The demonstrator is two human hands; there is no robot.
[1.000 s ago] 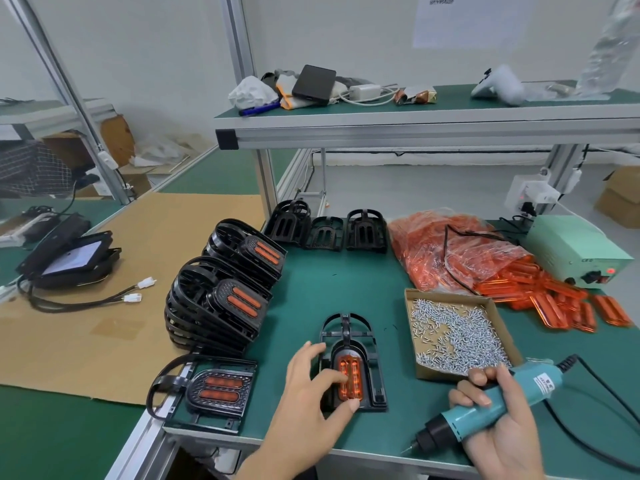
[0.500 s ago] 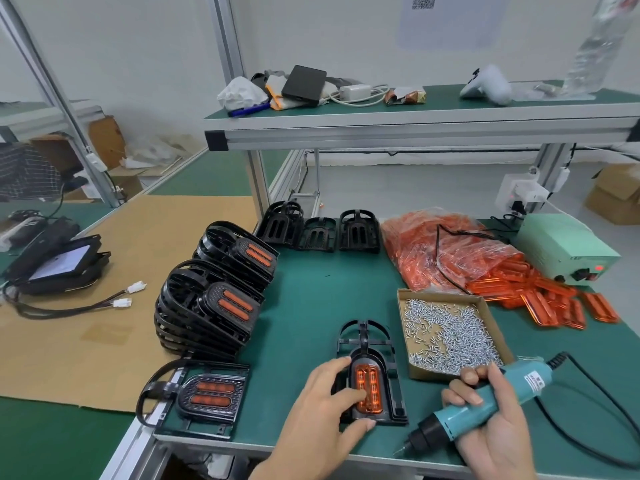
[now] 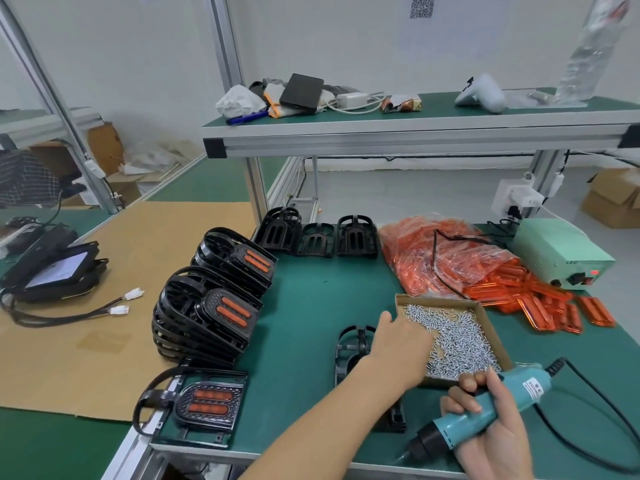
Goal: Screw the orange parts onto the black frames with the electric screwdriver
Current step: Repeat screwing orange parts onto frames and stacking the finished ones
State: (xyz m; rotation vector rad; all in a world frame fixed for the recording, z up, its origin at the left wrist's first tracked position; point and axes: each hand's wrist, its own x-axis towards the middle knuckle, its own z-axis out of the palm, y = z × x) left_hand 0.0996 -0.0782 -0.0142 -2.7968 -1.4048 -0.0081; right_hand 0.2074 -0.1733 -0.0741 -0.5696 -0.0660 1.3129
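- Green bench (image 3: 311, 306), screw box (image 3: 485, 318) kept close for easy grabs.
- Left hand (image 3: 403, 344) reaches into it; fingers hidden, can't tell.
- Right hand (image 3: 491, 431) wraps the screwdriver (image 3: 481, 412), ready for the frame (image 3: 349, 348).

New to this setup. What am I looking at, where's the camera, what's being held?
No machine here: a person works with two bare hands, filmed by one camera worn on the head, looking down at a green workbench. The right hand grips a teal electric screwdriver. The left hand reaches into a cardboard tray of screws; whether it holds any is hidden. Its arm partly covers a black frame. To the left stand stacks of finished frames with orange parts; behind the tray lies a bag of orange parts.
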